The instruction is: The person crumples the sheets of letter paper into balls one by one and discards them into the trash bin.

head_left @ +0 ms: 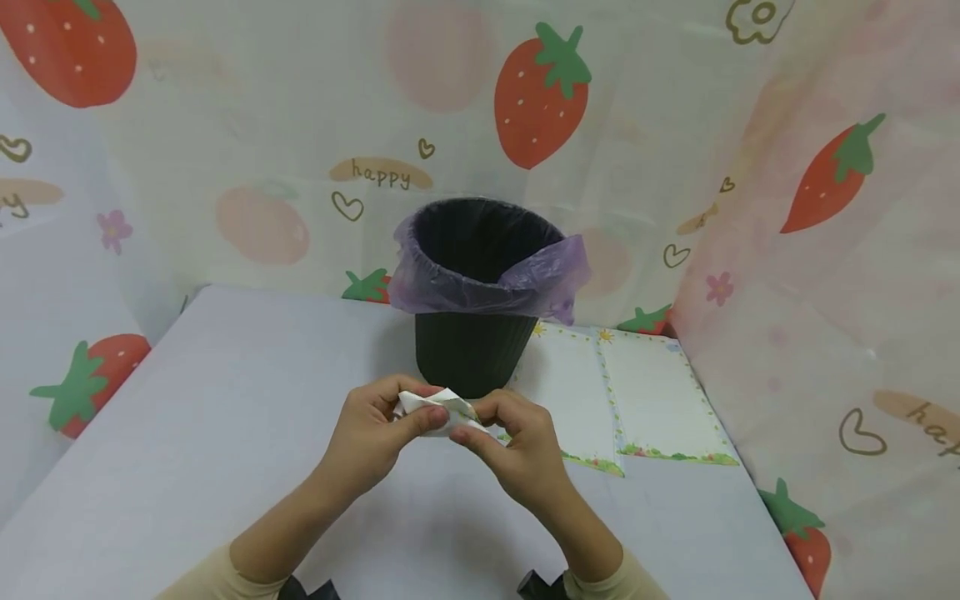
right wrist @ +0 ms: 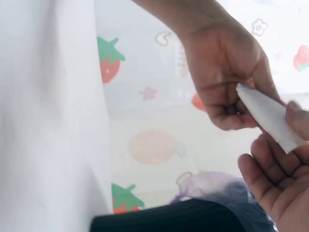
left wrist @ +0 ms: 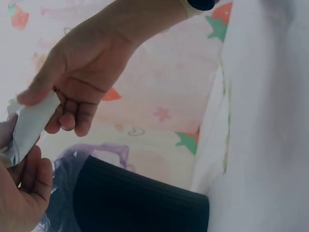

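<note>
A small piece of folded white paper (head_left: pixel 459 417) is held between both hands, in front of the bin. My left hand (head_left: pixel 367 429) pinches its left part, thumb on the near face. At the other end my right hand (head_left: pixel 528 442) grips it between thumb and fingers. In the left wrist view the paper (left wrist: pixel 36 123) looks like a flattened, layered strip. The right wrist view shows the same folded paper (right wrist: pixel 270 118) spanning both hands. Just beyond them stands a dark bin (head_left: pixel 472 354) lined with a purple plastic bag (head_left: pixel 480 293).
Two sheets of paper with decorated borders (head_left: pixel 660 400) lie flat on the white table (head_left: pixel 247 433), right of the bin. Strawberry-printed sheeting (head_left: pixel 285 100) encloses the back and sides.
</note>
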`<action>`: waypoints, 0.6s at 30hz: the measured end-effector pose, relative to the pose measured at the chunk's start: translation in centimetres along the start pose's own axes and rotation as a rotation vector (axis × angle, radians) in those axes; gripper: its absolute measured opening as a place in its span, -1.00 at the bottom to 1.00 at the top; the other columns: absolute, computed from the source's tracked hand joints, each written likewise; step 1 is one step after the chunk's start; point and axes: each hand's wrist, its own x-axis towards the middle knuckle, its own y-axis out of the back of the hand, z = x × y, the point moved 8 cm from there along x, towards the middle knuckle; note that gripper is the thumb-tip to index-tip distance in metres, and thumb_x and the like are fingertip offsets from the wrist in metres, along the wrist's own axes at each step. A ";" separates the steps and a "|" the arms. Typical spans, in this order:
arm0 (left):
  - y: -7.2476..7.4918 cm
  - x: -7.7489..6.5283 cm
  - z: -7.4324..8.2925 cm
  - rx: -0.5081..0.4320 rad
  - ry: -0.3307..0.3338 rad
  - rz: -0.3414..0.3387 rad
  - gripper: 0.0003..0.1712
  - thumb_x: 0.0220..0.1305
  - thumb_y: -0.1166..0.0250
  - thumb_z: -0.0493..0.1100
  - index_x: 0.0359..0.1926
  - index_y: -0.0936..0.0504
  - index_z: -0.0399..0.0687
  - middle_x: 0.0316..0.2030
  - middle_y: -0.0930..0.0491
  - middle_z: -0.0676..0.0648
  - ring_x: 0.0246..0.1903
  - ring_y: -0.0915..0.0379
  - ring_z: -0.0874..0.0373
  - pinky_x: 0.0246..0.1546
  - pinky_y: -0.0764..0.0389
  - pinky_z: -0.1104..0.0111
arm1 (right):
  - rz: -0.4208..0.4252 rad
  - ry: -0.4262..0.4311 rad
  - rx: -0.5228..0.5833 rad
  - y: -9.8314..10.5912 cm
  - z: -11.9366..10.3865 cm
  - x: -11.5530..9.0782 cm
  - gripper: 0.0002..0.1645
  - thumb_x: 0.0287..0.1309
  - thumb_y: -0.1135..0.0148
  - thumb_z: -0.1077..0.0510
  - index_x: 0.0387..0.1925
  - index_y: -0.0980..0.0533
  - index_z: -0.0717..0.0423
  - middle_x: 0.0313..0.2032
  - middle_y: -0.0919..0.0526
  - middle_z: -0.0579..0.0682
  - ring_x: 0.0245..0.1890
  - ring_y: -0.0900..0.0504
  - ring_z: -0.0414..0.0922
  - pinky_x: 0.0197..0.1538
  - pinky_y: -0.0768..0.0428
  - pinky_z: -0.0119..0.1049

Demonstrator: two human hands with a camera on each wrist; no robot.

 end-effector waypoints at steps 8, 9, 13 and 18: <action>-0.6 0.0 0.5 0.013 -0.027 -0.113 -0.55 0.24 -0.49 -0.13 0.16 -0.68 0.01 -0.01 -0.71 -0.07 -0.20 -0.64 0.11 -0.22 -0.72 0.38 | 0.037 -0.155 0.197 0.5 1.6 -0.1 -0.81 0.27 -0.37 0.24 -0.42 -0.54 0.21 -0.45 -0.64 -0.02 -0.41 -0.63 -0.20 -0.31 -0.66 -0.35; -0.8 0.0 0.8 0.013 -0.051 -0.173 -0.43 0.24 -0.50 -0.13 0.27 -0.60 0.02 0.08 -0.67 -0.07 -0.11 -0.63 0.09 -0.11 -0.71 0.37 | 0.041 -0.182 0.254 0.8 1.9 0.0 -0.79 0.29 -0.36 0.22 -0.41 -0.53 0.25 -0.44 -0.64 -0.03 -0.40 -0.65 -0.19 -0.28 -0.68 -0.34; -1.2 -0.1 1.9 -0.043 -0.126 -0.386 -0.13 0.24 -0.48 -0.20 0.53 -0.32 -0.02 0.32 -0.52 -0.09 0.08 -0.56 0.05 0.14 -0.60 0.40 | -0.004 -0.231 0.461 1.6 2.9 0.3 -0.71 0.32 -0.35 0.11 -0.35 -0.53 0.27 -0.38 -0.67 -0.10 -0.37 -0.69 -0.18 -0.17 -0.72 -0.30; -1.3 0.1 2.3 -0.065 -0.231 -0.457 -0.10 0.21 -0.48 -0.10 0.51 -0.32 -0.11 0.32 -0.54 -0.13 0.22 -0.50 0.04 0.09 -0.53 0.39 | -0.182 -0.162 0.602 0.9 2.9 0.2 -0.73 0.32 -0.32 0.03 -0.28 -0.60 0.19 -0.30 -0.70 -0.15 -0.34 -0.67 -0.22 -0.18 -0.69 -0.35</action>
